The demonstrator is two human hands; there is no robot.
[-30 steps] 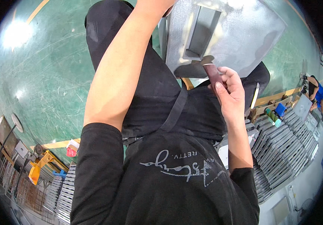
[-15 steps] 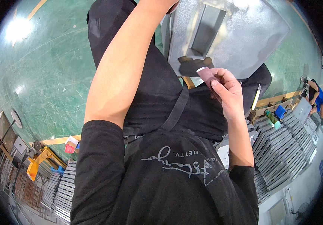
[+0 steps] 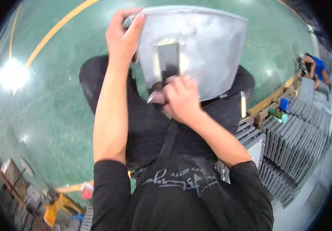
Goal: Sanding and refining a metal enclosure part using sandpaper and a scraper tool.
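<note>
A grey metal panel (image 3: 216,54) rests across my lap, with a rectangular recess (image 3: 169,53) edged by pale yellowish patches. My left hand (image 3: 123,36) grips its upper left corner, thumb on the face and fingers round the edge. Closed around a rolled piece of brownish-red sandpaper (image 3: 158,97), my right hand (image 3: 183,96) is at the panel's lower left, just below the recess. A dark patch shows there, partly covered by the fingers. Motion blurs the right hand, and whether the sandpaper touches the metal I cannot tell.
Stacks of grey panels (image 3: 295,134) stand to my right, with a green-and-teal bottle (image 3: 277,114) and a blue item (image 3: 284,104) on top. A co-worker in blue (image 3: 319,69) is at the far right. Yellow equipment (image 3: 60,208) stands at lower left on the green floor.
My right hand has moved left with the sandpaper, to the panel's lower edge below the recess. The panel sits more upright in view, and my left hand at its corner now shows fully.
</note>
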